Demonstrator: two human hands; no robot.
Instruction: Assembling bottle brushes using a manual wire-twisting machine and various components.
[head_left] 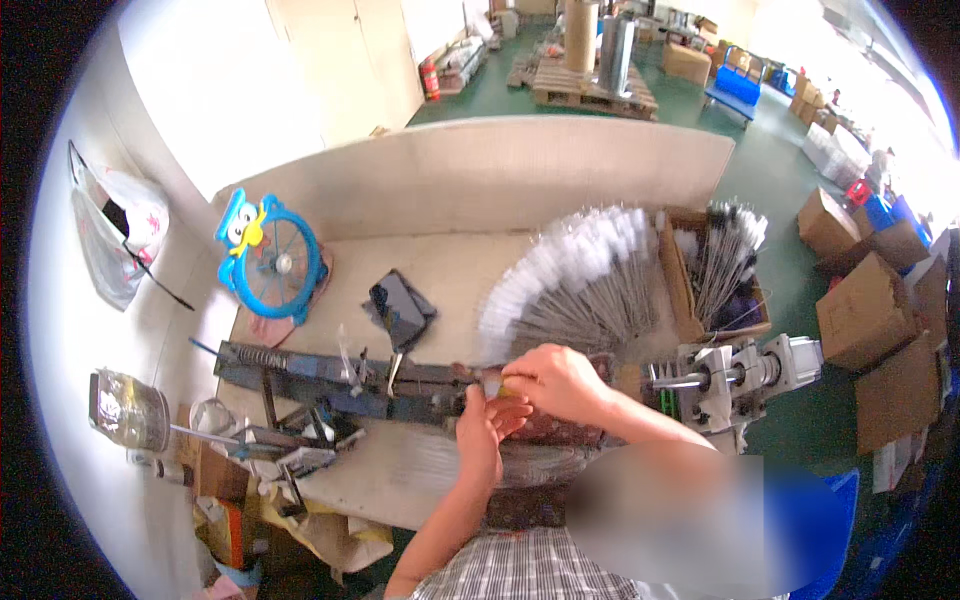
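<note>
My right hand (560,385) is closed in a pinch over the near side of the bench. A small yellowish thing shows at its fingertips, too blurred to name. Just to the left, my left hand (483,432) has its thumb raised and its fingers apart, pointing toward the right hand; I see nothing held in it. Both hands are at the right end of a long dark metal fixture (320,385). Beyond them, white-tipped brushes (570,270) with thin wire stems lie fanned out on the table (440,265).
A cardboard box (680,285) with more wire-stemmed brushes stands right of the fan. A motor-driven clamp (735,375) sits at the right, another motor (130,410) at the left. Farther back are a blue toy-like fan (275,260) and a dark pouch (402,305). A low panel (480,175) borders the table.
</note>
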